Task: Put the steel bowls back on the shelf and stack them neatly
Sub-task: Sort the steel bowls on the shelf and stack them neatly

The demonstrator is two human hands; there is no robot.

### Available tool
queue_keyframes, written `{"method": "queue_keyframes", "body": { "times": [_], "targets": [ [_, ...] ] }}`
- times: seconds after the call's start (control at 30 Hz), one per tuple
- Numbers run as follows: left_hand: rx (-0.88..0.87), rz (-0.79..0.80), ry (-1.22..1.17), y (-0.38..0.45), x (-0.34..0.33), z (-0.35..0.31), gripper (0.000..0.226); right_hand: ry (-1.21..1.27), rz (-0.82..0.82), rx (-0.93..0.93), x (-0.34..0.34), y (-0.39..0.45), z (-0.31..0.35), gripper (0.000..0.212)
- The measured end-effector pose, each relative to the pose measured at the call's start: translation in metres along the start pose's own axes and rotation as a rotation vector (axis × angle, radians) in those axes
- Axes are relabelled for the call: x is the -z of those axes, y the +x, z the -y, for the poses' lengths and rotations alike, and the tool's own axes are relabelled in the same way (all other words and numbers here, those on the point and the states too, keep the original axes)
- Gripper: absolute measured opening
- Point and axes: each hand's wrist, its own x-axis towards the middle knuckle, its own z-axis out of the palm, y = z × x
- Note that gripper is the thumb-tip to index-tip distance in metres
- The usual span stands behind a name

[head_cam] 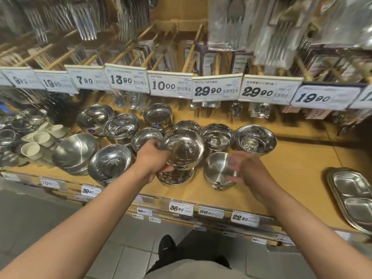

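Left hand (155,158): fingers curled around the rim of a steel bowl (182,149), thumb low on its near edge. Bowl is held tilted, its mouth toward the camera, raised just above a stack of bowls (175,176) on the wooden shelf (291,164).

Right hand (249,172): fingers spread and loose, blurred, gripping nothing. They hover at the right side of a brushed steel bowl (219,168) that sits on its own stack near the front edge; contact cannot be told.

Further out: more steel bowls stand in rows behind and to the left, some single, some stacked. A large shallow bowl (75,151) sits to the left, and small cream cups (42,138) lie beyond it. Divided steel trays (352,194) lie at far right. Price tags (171,85) run along a rail above; packaged forks (84,19) hang higher up.
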Motion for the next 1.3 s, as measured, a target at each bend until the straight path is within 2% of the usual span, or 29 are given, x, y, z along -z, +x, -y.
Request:
{"method": "queue_keyframes", "body": {
  "times": [0.07,0.13,0.2,0.27,0.33,0.4,0.5,0.57,0.63,0.7,0.77,0.83,0.9,1.07,1.23,1.3],
  "targets": [
    [0.021,0.126,-0.089,-0.019,-0.022,-0.013,0.029,0.109,0.160,-0.050,-0.006,-0.005,0.011,0.045],
    [0.018,0.217,-0.113,-0.034,-0.048,-0.019,0.035,0.102,0.189,-0.043,-0.005,-0.009,0.019,0.061],
    [0.002,0.286,-0.144,-0.044,-0.072,-0.022,0.034,0.063,0.079,-0.020,0.011,-0.012,0.021,0.041],
    [0.004,0.393,-0.172,-0.049,-0.088,-0.023,0.020,0.083,-0.045,-0.026,0.036,-0.014,0.017,0.017],
    [0.011,0.429,-0.148,-0.046,-0.092,-0.018,0.006,0.113,-0.140,-0.048,0.067,-0.015,0.010,0.017],
    [0.011,0.297,-0.065,-0.035,-0.084,-0.004,0.010,0.116,-0.227,-0.089,0.097,-0.017,-0.002,0.024],
    [-0.052,-0.054,0.256,-0.017,-0.054,0.027,0.014,0.044,-0.321,-0.150,0.134,-0.018,-0.026,0.028],
    [-0.050,-0.228,0.415,-0.008,-0.032,0.046,0.013,0.025,-0.331,-0.174,0.145,-0.017,-0.043,0.021],
    [0.012,-0.333,0.444,-0.004,-0.017,0.061,0.026,0.029,-0.311,-0.193,0.147,-0.016,-0.058,0.020],
    [0.110,-0.343,0.349,-0.001,-0.011,0.074,0.034,0.040,-0.287,-0.212,0.145,-0.014,-0.071,0.028],
    [0.224,-0.246,0.147,0.001,-0.013,0.083,0.024,0.047,-0.271,-0.229,0.142,-0.011,-0.080,0.033],
    [0.304,-0.148,-0.056,0.003,-0.019,0.087,0.021,0.061,-0.260,-0.237,0.142,-0.008,-0.084,0.032],
    [0.315,-0.128,-0.159,0.004,-0.024,0.089,0.018,0.086,-0.252,-0.229,0.144,-0.005,-0.086,0.027],
    [0.341,-0.130,-0.187,0.016,-0.018,0.098,0.006,0.107,-0.240,-0.215,0.149,0.001,-0.091,0.021],
    [0.331,-0.166,-0.198,0.020,-0.009,0.102,0.005,0.150,-0.205,-0.236,0.152,0.010,-0.093,0.027],
    [0.332,-0.162,-0.165,0.021,-0.009,0.102,0.006,0.162,-0.202,-0.223,0.151,0.010,-0.089,0.023]
  ]
}}
